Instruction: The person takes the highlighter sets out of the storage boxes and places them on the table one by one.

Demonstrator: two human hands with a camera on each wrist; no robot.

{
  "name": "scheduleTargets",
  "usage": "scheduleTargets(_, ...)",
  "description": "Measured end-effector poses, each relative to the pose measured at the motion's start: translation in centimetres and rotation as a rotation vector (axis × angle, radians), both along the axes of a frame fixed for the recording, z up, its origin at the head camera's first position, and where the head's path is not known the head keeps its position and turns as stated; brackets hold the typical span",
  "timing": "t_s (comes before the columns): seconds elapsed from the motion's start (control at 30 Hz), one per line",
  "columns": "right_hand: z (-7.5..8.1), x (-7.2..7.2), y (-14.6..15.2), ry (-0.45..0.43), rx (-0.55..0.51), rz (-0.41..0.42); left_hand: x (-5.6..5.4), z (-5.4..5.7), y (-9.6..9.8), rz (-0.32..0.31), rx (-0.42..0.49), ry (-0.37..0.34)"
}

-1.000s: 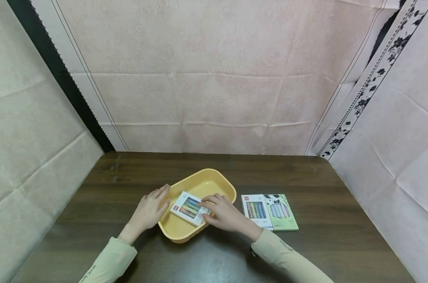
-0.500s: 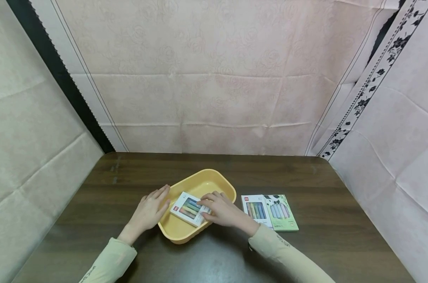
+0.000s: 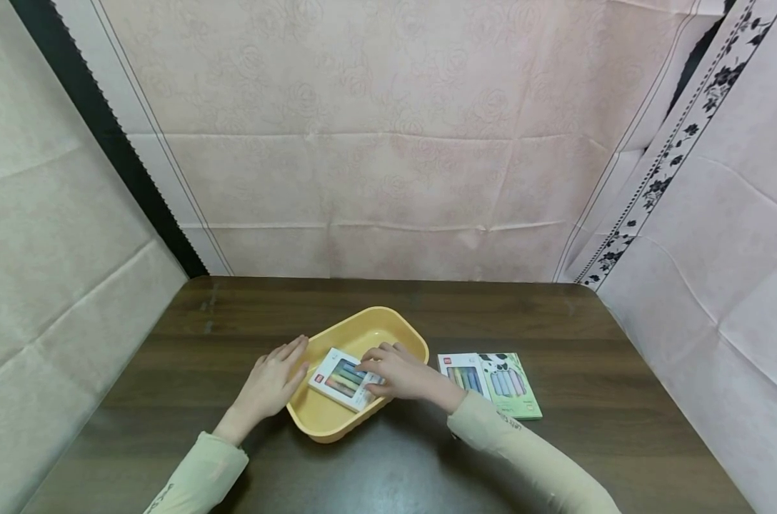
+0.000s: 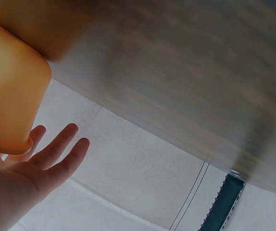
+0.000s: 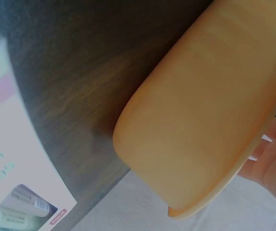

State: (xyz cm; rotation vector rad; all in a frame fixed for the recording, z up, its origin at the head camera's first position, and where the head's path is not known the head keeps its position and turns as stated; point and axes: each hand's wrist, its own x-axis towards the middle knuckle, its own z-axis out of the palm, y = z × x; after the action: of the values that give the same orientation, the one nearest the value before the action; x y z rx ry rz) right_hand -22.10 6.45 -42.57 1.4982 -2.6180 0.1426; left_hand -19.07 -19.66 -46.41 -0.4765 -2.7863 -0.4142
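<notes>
A shallow yellow plastic basket (image 3: pixel 324 427) stands slantwise on the table. Inside it lies a white box (image 3: pixel 341 380) with a window onto several coloured sticks. My left hand (image 3: pixel 275 377) rests against the basket's left rim, fingers extended. In the left wrist view, fingers of the left hand (image 4: pixel 56 159) spread beside the basket's rim (image 4: pixel 13 149). Over the right end of the box is my right hand (image 3: pixel 401 371), its thumb and forefinger apart and loosely bent above the box's face. The right wrist view has the basket's side (image 5: pixel 191 120) hiding most of its fingertips.
Just right of the basket, a second white windowed box (image 3: pixel 463 375) lies beside a green box (image 3: pixel 510 385) with pastel sticks pictured on it. The dark wooden table (image 3: pixel 247 303) ends at a pale cloth (image 3: pixel 388 178) behind, and more cloth hangs on both sides.
My right hand and forearm have shifted slightly, the wrist moving a little up and left, while the box stays put. My left hand and the basket look unchanged.
</notes>
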Motion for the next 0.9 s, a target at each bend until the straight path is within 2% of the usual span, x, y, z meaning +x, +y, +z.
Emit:
scheduleTargets(0.4, -0.2, -0.5, -0.3, -0.071, 0.029, -0.057, -0.1, -0.1, 0.0, 0.0, 0.011, 0.021)
scheduleTargets(0.53, -0.2, -0.7, -0.4, -0.081, 0.039, -0.07, 0.0, -0.1, 0.0, 0.001, 0.014, 0.007)
scheduleTargets(0.9, -0.4, -2.0, -0.5, -0.135, 0.099, -0.042, -0.1, -0.2, 0.0, 0.0, 0.009, -0.006)
